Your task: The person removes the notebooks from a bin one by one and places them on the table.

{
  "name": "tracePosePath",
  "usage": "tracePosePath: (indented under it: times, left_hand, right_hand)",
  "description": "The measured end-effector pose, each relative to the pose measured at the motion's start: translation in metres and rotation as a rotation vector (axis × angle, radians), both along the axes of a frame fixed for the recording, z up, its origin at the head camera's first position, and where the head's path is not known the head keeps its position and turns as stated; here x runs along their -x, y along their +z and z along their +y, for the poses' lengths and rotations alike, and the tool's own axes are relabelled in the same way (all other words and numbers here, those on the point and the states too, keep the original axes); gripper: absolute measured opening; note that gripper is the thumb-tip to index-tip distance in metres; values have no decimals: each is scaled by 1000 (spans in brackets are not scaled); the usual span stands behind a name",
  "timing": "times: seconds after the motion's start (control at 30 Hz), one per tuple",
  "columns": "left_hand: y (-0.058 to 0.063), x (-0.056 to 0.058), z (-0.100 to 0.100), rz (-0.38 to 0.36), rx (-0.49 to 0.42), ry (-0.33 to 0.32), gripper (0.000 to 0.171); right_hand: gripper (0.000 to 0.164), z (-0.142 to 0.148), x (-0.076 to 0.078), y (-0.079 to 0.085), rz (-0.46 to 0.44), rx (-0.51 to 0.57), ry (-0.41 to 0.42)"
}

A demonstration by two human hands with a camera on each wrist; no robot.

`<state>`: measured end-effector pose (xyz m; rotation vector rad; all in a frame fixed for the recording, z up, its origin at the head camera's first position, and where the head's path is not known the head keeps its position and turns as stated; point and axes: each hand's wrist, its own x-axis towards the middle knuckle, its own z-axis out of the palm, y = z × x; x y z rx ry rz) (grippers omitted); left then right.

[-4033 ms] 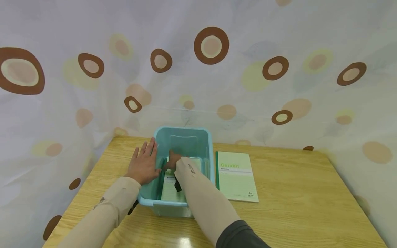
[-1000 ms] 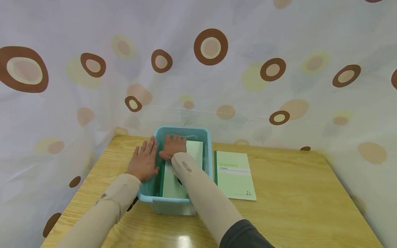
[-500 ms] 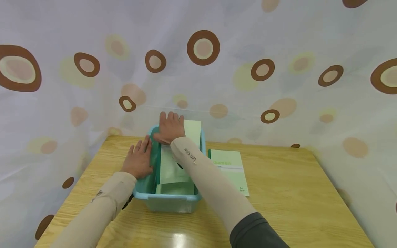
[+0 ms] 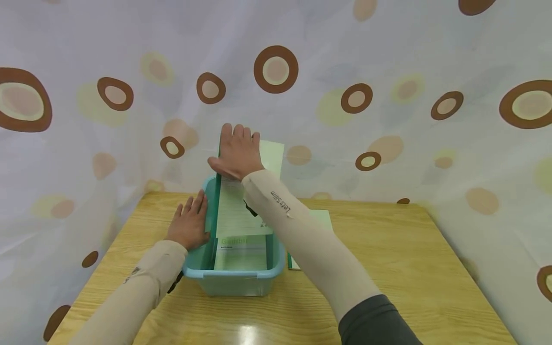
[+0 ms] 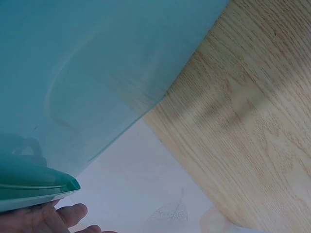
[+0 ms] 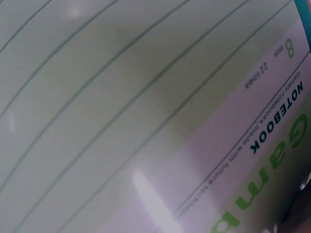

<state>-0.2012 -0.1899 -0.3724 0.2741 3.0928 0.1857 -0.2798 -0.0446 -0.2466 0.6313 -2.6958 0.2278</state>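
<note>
My right hand (image 4: 239,153) grips a pale green notebook (image 4: 233,213) with a dark green spine, back of the hand towards me. This notebook is tilted up, its top above the far rim of a blue plastic bin (image 4: 233,274); my fingertips' hold is hidden. Its lined cover (image 6: 146,97) fills the right wrist view. Below it another Gambit notebook (image 4: 241,256) lies in the bin. My left hand (image 4: 188,225) rests on the bin's left rim with fingers straight; in the left wrist view, fingers (image 5: 43,221) show beside the rim.
A further pale green notebook (image 4: 323,218) lies on the wooden table (image 4: 388,258) right of the bin, partly behind my right forearm. A patterned cloth backdrop (image 4: 319,124) hangs behind the table and along its sides.
My right hand has risen from inside the bin, lifting the notebook up and away from me and uncovering the one below. My left hand stays at the rim. The view has shifted slightly right.
</note>
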Motion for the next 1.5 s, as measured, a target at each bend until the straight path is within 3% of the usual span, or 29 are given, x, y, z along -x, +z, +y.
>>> tracePosePath:
  times: [0.3,0.57,0.9,1.5]
  left_hand:
    - [-2,-1,-1,5,-18,-4,90]
    - [-4,-2,-2,5,-14,-17,87]
    - [1,-6,-3,13,-21,-15,86]
    - [1,-3,-1,34,-21,-25,88]
  right_hand:
    - [39,31,1,35,-5,102,-18]
    - [34,82,14,31,-8,145,-61]
    - [32,157,32,-13,2,94,-109]
    - [38,290,45,-115,-130,95,-275]
